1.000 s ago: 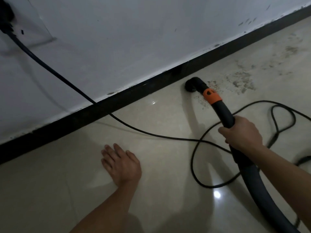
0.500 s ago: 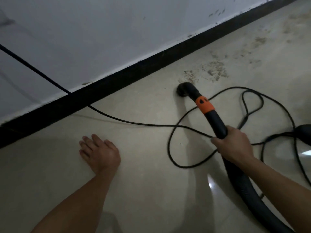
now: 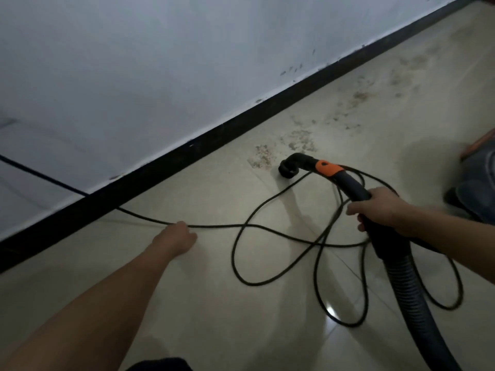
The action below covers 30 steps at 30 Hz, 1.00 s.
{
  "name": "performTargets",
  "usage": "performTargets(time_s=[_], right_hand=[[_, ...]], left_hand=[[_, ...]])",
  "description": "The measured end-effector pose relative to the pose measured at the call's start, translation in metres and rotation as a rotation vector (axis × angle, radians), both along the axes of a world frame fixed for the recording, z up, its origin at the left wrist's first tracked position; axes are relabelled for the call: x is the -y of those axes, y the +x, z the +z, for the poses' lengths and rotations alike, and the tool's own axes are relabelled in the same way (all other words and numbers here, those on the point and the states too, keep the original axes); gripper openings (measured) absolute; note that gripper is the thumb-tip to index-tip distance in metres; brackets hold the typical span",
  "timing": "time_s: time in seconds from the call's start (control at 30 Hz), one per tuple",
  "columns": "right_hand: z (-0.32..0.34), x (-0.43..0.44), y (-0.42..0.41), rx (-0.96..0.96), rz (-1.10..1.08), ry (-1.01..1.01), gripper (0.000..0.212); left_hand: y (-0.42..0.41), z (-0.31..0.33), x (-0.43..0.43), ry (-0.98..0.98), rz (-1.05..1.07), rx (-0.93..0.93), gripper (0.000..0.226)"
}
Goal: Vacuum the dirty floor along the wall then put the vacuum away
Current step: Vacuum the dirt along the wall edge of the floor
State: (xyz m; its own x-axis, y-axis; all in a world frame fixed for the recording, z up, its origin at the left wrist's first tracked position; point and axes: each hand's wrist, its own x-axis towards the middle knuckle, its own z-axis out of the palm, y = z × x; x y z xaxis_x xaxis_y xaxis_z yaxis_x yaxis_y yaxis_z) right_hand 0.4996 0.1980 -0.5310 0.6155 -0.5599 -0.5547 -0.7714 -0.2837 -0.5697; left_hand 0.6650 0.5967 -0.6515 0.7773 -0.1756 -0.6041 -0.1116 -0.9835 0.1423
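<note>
Black ribbed hose (image 3: pixel 409 290), ending in a smooth curved wand (image 3: pixel 348 183) with an orange collar (image 3: pixel 328 168), is gripped by the right hand (image 3: pixel 380 207). Its round nozzle (image 3: pixel 288 170) is set down ahead of that hand, beside gritty brown dirt (image 3: pixel 297 140) on glossy tile (image 3: pixel 214 303). The left hand (image 3: pixel 176 234) is laid against the looped cord (image 3: pixel 267 226) (whether it is pinched cannot be told).

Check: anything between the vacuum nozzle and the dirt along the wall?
Nothing visible. The nozzle sits at the edge of the nearest dirt patch. The cord loops lie behind it, toward the person, under the hose the right hand grips.
</note>
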Motion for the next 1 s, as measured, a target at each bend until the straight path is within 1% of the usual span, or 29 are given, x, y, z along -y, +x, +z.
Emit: performTargets(time_s=[0.1, 0.2, 0.27, 0.33, 0.43, 0.53, 0.67, 0.73, 0.8, 0.9, 1.0], right_hand=[[-0.023, -0.010, -0.004, 0.010, -0.003, 0.045, 0.022], [-0.067, -0.044, -0.020, 0.056, 0.055, 0.012, 0.019], [-0.092, -0.069, -0.034, 0.106, 0.078, 0.045, 0.018], [-0.107, -0.078, -0.043, 0.127, 0.047, 0.067, 0.018], [-0.112, -0.059, -0.030, 0.123, -0.037, -0.009, 0.018], [-0.108, -0.044, 0.003, 0.127, -0.051, -0.105, 0.020], [-0.114, -0.071, 0.009, 0.125, 0.106, -0.062, 0.021], [-0.120, -0.082, 0.002, 0.105, 0.159, -0.092, 0.022], [-0.126, -0.073, 0.003, 0.102, 0.131, -0.121, 0.022], [-0.134, -0.045, 0.017, 0.162, 0.034, -0.187, 0.023], [-0.131, -0.039, 0.029, 0.174, 0.045, -0.260, 0.020]], left_hand=[[0.000, 0.011, 0.059, -0.099, -0.039, 0.061, 0.041], [-0.002, 0.009, 0.096, -0.129, -0.037, 0.084, 0.039], [-0.003, 0.008, 0.103, -0.122, -0.023, 0.082, 0.040], [-0.005, 0.008, 0.100, -0.078, -0.022, 0.057, 0.043], [-0.003, 0.007, 0.091, 0.000, -0.007, 0.021, 0.045], [0.008, -0.005, 0.091, 0.007, 0.038, 0.051, 0.044], [0.013, -0.030, 0.096, -0.072, 0.049, 0.203, 0.040], [0.010, -0.044, 0.090, -0.080, -0.016, 0.330, 0.043], [0.007, -0.059, 0.081, -0.062, -0.081, 0.441, 0.047], [0.002, -0.075, 0.075, -0.063, -0.088, 0.544, 0.051], [-0.008, -0.076, 0.080, -0.072, -0.072, 0.565, 0.053]])
